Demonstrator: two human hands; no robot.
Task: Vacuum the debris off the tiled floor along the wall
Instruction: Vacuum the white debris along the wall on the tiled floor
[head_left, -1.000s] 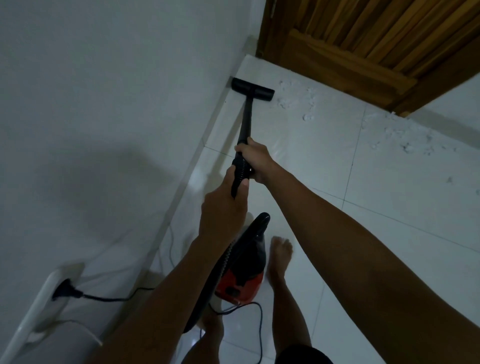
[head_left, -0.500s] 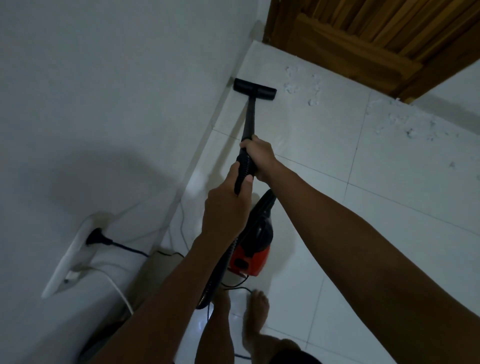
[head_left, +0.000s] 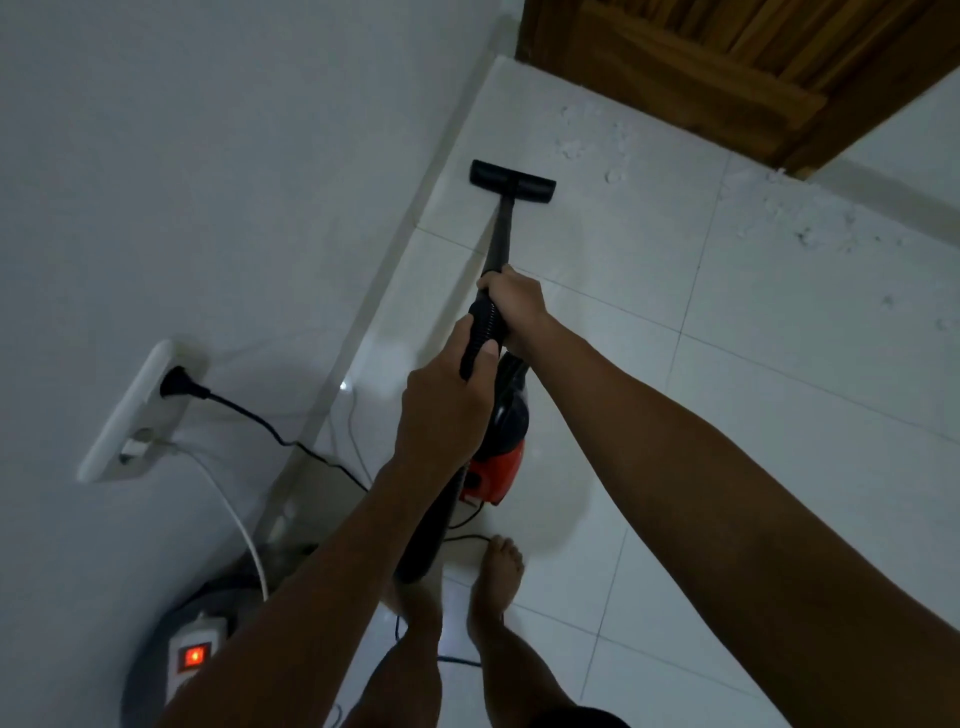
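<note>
black plastic vacuum wand (head_left: 500, 236) is gripped by both hands, the right hand (head_left: 514, 306) curled round it ahead of the left hand (head_left: 447, 410). its long axis runs forward beside the white wall (head_left: 208, 156) to the flat black floor nozzle (head_left: 511, 181). scattered white debris (head_left: 592, 140) lies beyond the right hand, forward and right of the nozzle on the tiled floor (head_left: 727, 415).

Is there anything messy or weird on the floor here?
Yes. White crumbly debris is scattered on the floor tiles by the wooden door, with more bits to the right. The vacuum nozzle has not reached it yet.
</note>
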